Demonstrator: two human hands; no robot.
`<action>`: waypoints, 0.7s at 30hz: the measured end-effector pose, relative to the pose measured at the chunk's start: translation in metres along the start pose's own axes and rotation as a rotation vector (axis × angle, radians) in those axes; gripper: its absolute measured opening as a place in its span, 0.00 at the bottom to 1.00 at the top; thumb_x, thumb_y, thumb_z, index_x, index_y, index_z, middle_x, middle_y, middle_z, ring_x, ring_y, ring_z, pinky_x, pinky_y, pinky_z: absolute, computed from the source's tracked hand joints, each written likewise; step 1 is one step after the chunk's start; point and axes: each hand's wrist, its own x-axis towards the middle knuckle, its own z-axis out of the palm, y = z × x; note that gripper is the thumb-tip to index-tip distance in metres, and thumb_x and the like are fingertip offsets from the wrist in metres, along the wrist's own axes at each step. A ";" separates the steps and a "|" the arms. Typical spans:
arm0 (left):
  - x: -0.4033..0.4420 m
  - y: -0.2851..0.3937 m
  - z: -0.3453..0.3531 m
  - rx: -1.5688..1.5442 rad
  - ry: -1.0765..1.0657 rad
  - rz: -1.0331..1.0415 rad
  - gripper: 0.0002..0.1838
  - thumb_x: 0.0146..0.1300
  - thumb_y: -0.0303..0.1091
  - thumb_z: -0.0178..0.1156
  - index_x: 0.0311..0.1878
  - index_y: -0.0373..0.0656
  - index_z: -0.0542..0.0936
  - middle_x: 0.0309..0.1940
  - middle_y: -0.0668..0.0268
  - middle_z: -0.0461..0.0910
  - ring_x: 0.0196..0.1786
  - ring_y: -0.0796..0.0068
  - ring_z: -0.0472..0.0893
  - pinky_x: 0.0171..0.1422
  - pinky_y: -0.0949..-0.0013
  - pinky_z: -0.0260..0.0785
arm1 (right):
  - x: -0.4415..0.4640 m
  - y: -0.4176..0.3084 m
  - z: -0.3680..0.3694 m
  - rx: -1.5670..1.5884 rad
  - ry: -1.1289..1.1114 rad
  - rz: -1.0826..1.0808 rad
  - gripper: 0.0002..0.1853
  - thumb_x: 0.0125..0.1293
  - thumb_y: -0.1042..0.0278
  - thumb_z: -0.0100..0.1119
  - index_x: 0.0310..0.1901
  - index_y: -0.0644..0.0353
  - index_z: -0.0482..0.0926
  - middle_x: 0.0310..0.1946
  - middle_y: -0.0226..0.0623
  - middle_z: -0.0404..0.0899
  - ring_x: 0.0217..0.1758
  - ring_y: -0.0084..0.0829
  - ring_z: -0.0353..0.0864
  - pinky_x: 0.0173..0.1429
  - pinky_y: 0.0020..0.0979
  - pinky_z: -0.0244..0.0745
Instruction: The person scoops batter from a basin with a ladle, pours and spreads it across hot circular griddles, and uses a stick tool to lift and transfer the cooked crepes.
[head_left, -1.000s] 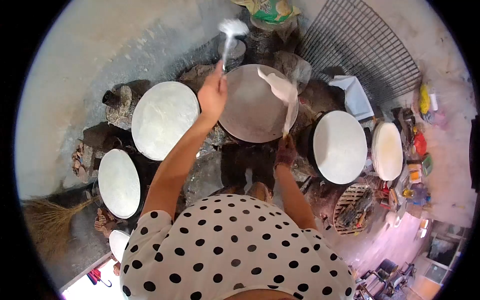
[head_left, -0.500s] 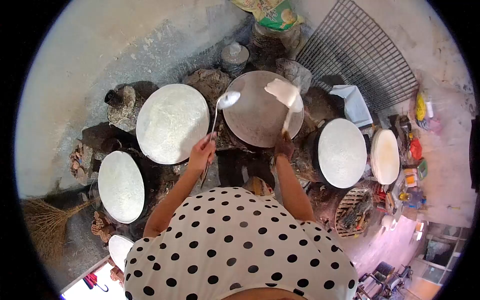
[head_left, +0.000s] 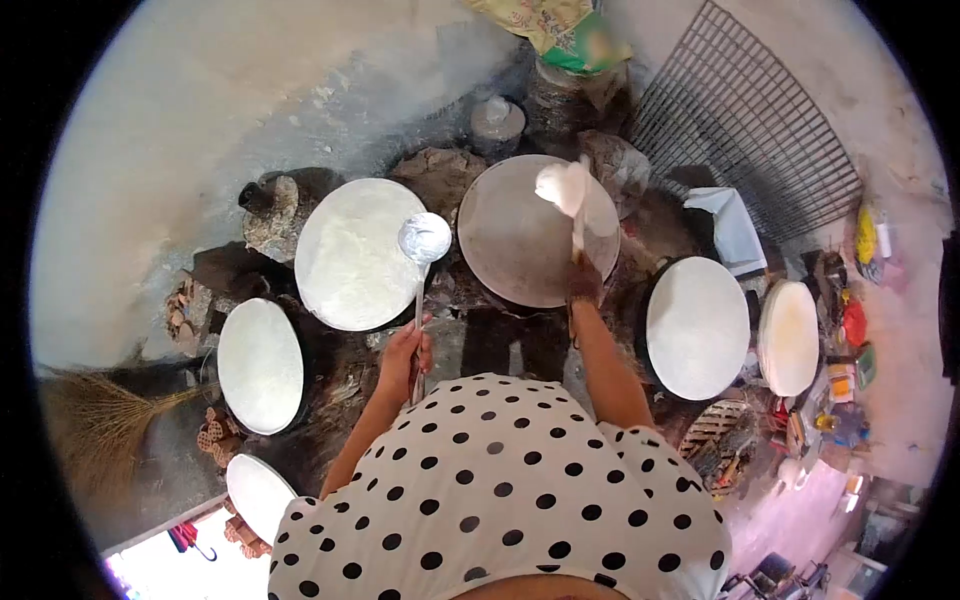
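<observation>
Gripping a long-handled ladle (head_left: pixel 425 238), the left hand (head_left: pixel 403 356) is curling its fingers round the handle; the right hand (head_left: pixel 584 282), looking dark as if gloved, is gripping the handle of a paddle (head_left: pixel 578 233); the paddle's head is carrying a pale paste (head_left: pixel 560 187) over the far part of the greyish round griddle (head_left: pixel 503 245), though whether it is touching the surface is not showing clearly; the ladle's bowl is hanging over the near right edge of a white-coated disc (head_left: pixel 350 255), left of the griddle.

For good handling, the paddle is probably needing a flat, light angle and even pressure, so that the paste is not bunching at one edge; the ladle is likely asking for a level bowl, since any drip would be landing on the white coating below.

Among the containers, the ladle's bowl is showing a whitish coating, but how much it is holding is impossible to tell; a slatted basket (head_left: pixel 712 424) at the right is holding dark, stick-like pieces; a white box (head_left: pixel 740 240) beside the wire rack (head_left: pixel 745 130) is not clearly revealing any contents; a squat vessel (head_left: pixel 498 128) behind the griddle is bearing something whitish on top.
</observation>
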 end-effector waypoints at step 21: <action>-0.052 -0.094 0.005 0.180 0.284 0.115 0.17 0.74 0.35 0.45 0.61 0.41 0.69 0.23 0.73 0.68 0.19 0.84 0.65 0.23 0.76 0.62 | 0.091 -0.005 -0.013 -0.106 -0.484 -0.375 0.21 0.67 0.51 0.52 0.57 0.52 0.78 0.45 0.43 0.82 0.46 0.31 0.80 0.56 0.31 0.72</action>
